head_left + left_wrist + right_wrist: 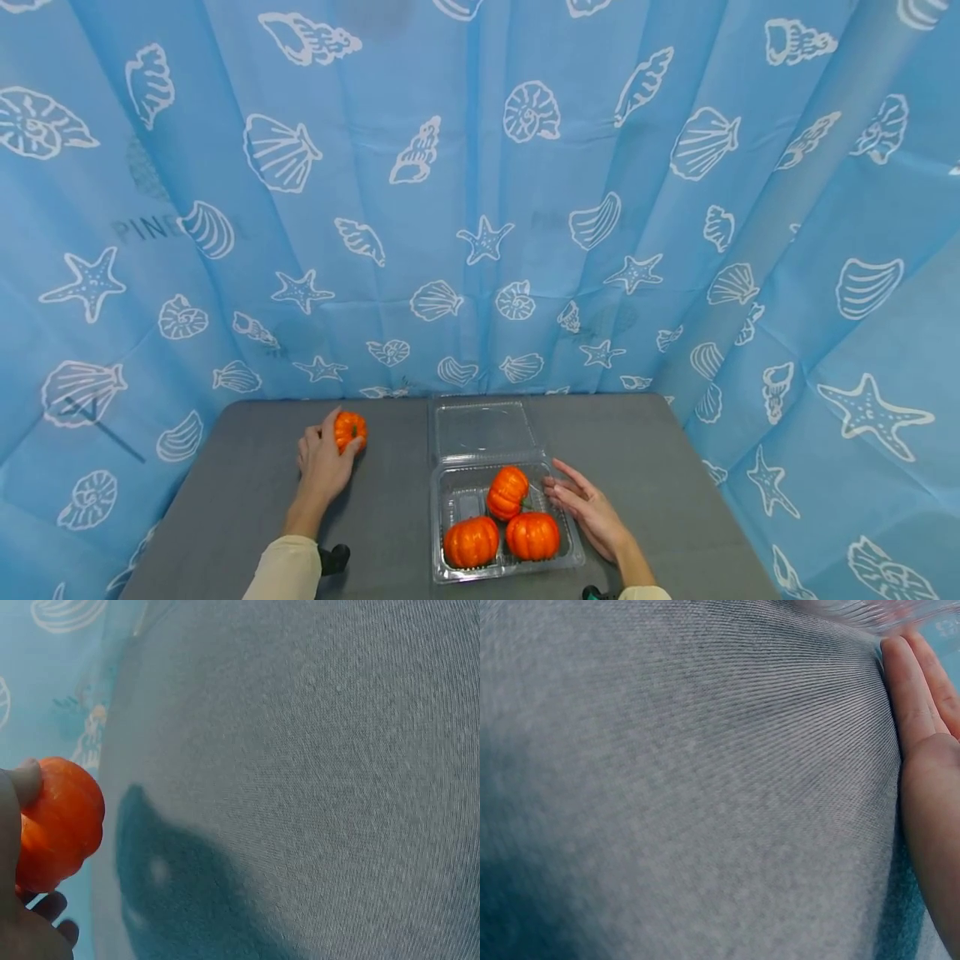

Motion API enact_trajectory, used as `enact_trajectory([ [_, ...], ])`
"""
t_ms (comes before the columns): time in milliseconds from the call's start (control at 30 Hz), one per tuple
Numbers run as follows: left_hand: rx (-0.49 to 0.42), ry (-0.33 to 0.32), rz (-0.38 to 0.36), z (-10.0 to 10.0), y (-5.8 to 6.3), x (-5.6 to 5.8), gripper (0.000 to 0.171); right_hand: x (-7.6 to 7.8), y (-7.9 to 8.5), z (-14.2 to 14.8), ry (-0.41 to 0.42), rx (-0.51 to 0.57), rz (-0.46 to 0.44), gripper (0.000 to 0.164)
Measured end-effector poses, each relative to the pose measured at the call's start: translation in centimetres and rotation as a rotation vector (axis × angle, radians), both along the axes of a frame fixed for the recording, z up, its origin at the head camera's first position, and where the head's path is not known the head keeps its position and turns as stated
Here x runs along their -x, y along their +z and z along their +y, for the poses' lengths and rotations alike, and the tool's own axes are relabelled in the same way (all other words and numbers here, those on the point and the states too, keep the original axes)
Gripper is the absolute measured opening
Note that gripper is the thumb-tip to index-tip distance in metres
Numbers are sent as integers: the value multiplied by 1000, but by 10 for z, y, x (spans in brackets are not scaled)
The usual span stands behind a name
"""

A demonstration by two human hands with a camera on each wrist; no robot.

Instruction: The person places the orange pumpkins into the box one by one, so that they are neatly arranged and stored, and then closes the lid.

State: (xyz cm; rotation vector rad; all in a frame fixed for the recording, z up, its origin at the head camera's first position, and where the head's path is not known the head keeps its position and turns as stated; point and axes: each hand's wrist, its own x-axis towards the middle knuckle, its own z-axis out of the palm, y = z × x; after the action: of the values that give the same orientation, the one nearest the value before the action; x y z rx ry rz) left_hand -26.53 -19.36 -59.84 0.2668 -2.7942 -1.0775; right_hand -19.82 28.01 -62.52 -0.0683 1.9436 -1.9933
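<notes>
At the table's far left, my left hand (324, 464) grips a small orange toy pumpkin (350, 430) between thumb and fingers. The left wrist view shows the same pumpkin (63, 823) with the thumb pressed on its side and a hand-shaped shadow on the cloth beside it. An uncovered clear plastic clamshell box (447, 575) holds three more orange pumpkins: one at the back (507, 492), one front left (471, 542) and one front right (532, 536). My right hand (592, 510), fingers mostly extended, is at the box's right wall; whether it touches is unclear.
The box's clear lid (483, 429) lies folded back toward the far edge. A grey cloth-covered table (397, 500) bears everything. Blue curtains (480, 333) with white shell prints hang behind the table and along its sides.
</notes>
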Motion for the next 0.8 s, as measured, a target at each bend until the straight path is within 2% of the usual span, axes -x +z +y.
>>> enact_trajectory([
  [200, -79, 4, -8, 8, 9, 1, 71, 1, 0, 0, 2, 0, 5, 67],
  [367, -109, 25, 20, 15, 14, 0, 69, 1, -1, 1, 3, 1, 8, 67],
  [600, -119, -37, 94, 19, 20, -2, 71, 1, 0, 0, 5, 7, 1, 67],
  [700, -121, -69, 102, 21, 23, -5, 74, 1, 0, 0, 2, 13, 1, 67],
  [800, -136, -83, 99, 22, 24, -7, 69, 1, 0, 0, 0, 18, -1, 67],
])
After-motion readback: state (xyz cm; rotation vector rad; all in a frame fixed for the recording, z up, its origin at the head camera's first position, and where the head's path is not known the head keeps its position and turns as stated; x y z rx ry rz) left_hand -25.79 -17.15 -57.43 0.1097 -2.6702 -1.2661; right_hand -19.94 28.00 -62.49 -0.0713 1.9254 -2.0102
